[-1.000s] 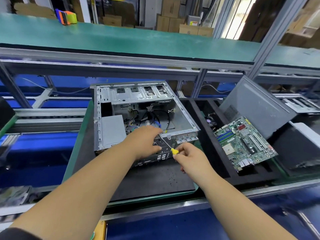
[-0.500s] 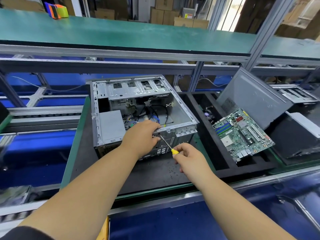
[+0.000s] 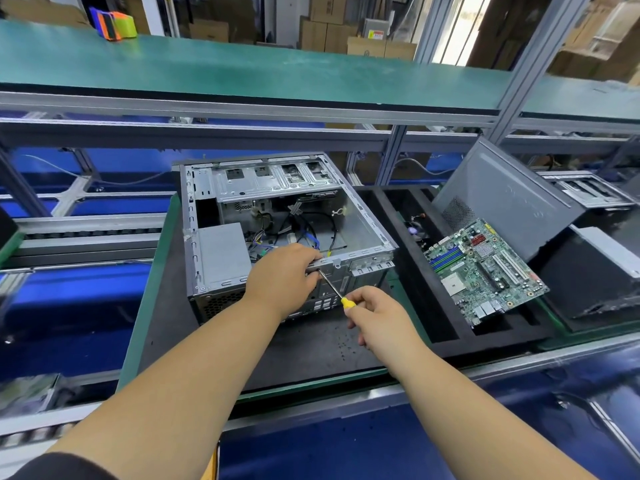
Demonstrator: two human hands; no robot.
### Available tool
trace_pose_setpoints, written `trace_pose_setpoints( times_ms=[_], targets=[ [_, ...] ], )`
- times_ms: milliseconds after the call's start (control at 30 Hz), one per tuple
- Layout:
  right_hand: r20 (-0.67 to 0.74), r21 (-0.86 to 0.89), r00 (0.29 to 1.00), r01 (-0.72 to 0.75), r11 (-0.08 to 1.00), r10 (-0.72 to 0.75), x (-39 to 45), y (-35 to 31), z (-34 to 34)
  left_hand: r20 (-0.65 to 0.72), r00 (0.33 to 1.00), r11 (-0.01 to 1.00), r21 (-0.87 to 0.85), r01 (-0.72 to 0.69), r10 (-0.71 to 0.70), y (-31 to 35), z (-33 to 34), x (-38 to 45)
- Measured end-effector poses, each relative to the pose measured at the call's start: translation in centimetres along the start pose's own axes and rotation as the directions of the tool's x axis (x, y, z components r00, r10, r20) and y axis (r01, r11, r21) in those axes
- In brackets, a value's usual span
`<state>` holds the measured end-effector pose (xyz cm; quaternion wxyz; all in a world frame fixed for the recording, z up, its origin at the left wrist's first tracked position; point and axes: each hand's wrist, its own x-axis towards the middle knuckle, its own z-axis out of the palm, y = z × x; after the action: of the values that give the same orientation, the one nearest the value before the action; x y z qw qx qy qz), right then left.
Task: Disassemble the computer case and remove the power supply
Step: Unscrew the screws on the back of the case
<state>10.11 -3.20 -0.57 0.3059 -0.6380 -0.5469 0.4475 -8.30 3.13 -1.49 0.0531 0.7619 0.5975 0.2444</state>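
Power supply is seated in the computer case, rear-left corner. Rear top rail is gripped by the left hand. Screwdriver is pinched by the right hand, shaft angled up-left to the rear panel, right of the supply.

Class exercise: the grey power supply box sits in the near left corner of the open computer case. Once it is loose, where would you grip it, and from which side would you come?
Probably from above. The power supply lies inside the computer case, whose walls close off its left and near sides, while its flat top is bare. Its right edge, facing the cables, looks free, so a grip there seems best.
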Motion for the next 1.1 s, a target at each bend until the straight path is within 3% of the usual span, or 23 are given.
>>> trace_pose_setpoints(
  times_ms=[100, 167, 267, 367, 533, 700, 767, 833, 900, 967, 1033, 1100],
  targets=[
    [0.034, 0.112, 0.996, -0.083, 0.990, 0.080, -0.1, -0.4, 0.5, 0.002, 1.000, 1.000, 0.002, 0.006, -0.006, -0.1, 0.2, 0.0],
    [0.117, 0.303, 0.978, -0.201, 0.931, 0.173, -0.3, -0.9, 0.9, 0.001, 1.000, 1.000, -0.002, 0.008, -0.008, -0.2, 0.2, 0.0],
    [0.355, 0.566, 0.879, -0.473, 0.675, 0.319, -0.5, -1.7, 1.0, -0.012, 1.000, 1.000, -0.012, 0.006, -0.006, -0.2, 0.2, 0.1],
    [0.481, 0.602, 0.814, -0.577, 0.552, 0.326, -0.4, -2.2, 0.9, -0.014, 1.000, 1.000, -0.008, 0.004, -0.004, -0.2, 0.3, 0.1],
    [0.468, 0.601, 0.818, -0.571, 0.559, 0.333, -0.5, -2.3, 1.3, -0.026, 1.000, 1.000, -0.025, 0.013, -0.014, -0.1, 0.4, 0.1],
    [0.326, 0.463, 0.870, -0.489, 0.739, 0.370, -0.5, -2.8, 1.7, -0.030, 0.999, 0.999, -0.037, 0.027, -0.029, 0.0, 0.2, 0.2],
    [0.219, 0.311, 0.908, -0.411, 0.857, 0.356, -0.6, -3.1, 2.2, -0.029, 0.999, 0.999, -0.035, 0.028, -0.029, 0.1, 0.2, 0.1],
    [0.099, 0.066, 0.965, -0.249, 0.966, 0.242, -0.9, -3.1, 2.5, -0.030, 0.999, 0.999, -0.041, 0.025, -0.026, 0.1, 0.2, 0.1],
    [0.009, -0.246, 0.995, -0.097, 0.964, 0.102, -1.0, -2.9, 2.8, -0.037, 0.999, 0.999, -0.044, 0.016, -0.017, 0.0, 0.2, 0.1],
    [-0.053, -0.467, 0.998, -0.042, 0.883, 0.019, -1.0, -2.7, 3.0, -0.046, 0.999, 0.999, -0.038, 0.007, -0.008, 0.0, 0.3, 0.1],
    [-0.073, -0.564, 0.996, -0.006, 0.825, -0.042, -1.0, -2.7, 3.2, -0.048, 0.999, 0.999, -0.037, 0.003, -0.005, 0.0, 0.2, 0.1],
    [-0.053, -0.506, 0.998, -0.010, 0.862, -0.019, -0.7, -2.6, 3.0, -0.039, 0.999, 0.999, -0.048, 0.003, -0.004, -0.1, 0.1, 0.1]
  ],
)
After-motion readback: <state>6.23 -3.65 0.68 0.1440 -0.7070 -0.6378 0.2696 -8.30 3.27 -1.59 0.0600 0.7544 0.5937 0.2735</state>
